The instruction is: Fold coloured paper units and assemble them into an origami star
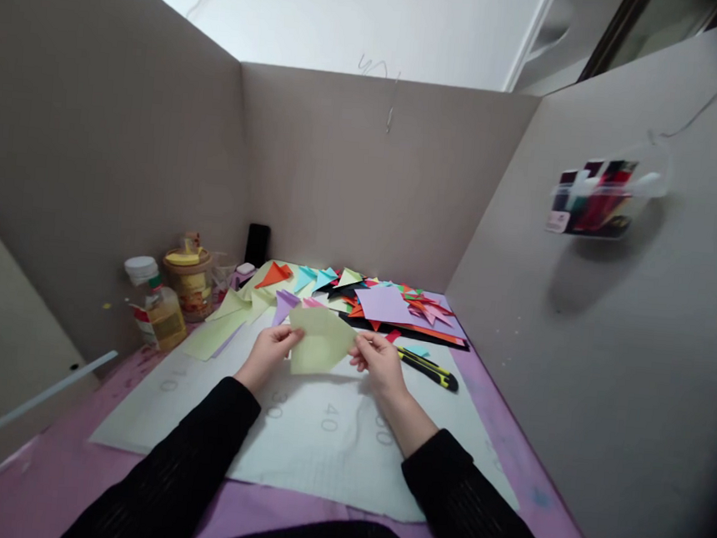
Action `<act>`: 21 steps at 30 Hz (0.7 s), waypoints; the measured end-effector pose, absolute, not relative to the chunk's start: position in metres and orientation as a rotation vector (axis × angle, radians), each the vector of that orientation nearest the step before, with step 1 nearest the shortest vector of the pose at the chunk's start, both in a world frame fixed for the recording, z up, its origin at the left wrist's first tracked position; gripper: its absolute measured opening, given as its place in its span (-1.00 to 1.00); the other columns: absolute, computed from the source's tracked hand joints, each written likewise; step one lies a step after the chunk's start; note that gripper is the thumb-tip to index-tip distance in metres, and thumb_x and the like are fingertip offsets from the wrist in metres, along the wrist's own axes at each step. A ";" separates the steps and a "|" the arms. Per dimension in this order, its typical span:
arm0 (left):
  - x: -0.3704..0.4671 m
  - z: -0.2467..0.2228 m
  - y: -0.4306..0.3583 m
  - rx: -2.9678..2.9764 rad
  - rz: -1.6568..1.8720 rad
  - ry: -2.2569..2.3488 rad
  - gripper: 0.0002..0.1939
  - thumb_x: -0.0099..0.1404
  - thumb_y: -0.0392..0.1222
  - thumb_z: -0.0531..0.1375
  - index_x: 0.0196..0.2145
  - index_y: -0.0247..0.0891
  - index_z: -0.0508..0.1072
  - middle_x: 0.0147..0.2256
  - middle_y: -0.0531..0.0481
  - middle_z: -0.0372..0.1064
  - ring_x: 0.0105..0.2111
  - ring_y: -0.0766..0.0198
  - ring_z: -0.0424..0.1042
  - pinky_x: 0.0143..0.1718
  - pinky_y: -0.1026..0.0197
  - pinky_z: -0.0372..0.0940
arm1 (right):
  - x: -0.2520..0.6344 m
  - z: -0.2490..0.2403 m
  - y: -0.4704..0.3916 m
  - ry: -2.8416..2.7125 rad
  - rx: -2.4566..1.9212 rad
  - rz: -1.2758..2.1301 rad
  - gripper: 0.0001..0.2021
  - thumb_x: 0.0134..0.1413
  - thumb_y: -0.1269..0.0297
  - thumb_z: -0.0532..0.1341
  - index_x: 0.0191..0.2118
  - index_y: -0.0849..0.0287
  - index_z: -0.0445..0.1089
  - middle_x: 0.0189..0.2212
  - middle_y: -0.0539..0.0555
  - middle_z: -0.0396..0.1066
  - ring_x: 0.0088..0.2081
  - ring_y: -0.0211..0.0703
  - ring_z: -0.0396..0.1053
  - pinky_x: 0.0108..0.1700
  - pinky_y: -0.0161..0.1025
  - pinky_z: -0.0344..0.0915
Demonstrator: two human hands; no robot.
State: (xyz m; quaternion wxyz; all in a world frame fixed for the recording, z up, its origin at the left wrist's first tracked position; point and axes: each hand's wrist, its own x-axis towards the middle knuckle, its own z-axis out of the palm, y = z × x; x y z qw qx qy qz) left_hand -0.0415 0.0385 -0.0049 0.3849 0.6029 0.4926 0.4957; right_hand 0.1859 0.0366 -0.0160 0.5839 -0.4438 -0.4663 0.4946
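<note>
A pale green sheet of paper (322,345) is held up between my two hands, just above a white sheet printed with numbers (317,458). My left hand (271,352) pinches its left edge between thumb and fingers. At the right edge, my right hand (380,363) grips the paper with closed fingertips. Close to the right hand lies a black and yellow utility knife (428,369) on the white sheet. Behind the green paper are a purple sheet (384,304) and several small folded pieces, among them an orange one (274,275).
Grey partitions (380,170) close in the back and both sides. At the left stand a bottle of yellowish liquid (166,319) and a yellow tub (191,284). A black phone-like object (258,244) leans at the back. A clear holder with cards (594,197) hangs on the right wall.
</note>
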 end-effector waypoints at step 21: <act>-0.052 0.000 0.036 1.136 0.802 0.831 -0.16 -0.09 -0.34 0.39 0.15 -0.28 0.21 -0.11 -0.25 0.42 -0.37 0.19 0.50 -0.37 0.19 0.39 | 0.185 -0.016 0.001 -2.399 -0.437 0.056 -0.77 0.19 0.36 0.10 -0.12 -0.02 0.45 -0.17 0.07 0.47 -0.09 -0.06 0.37 -0.09 -0.09 0.22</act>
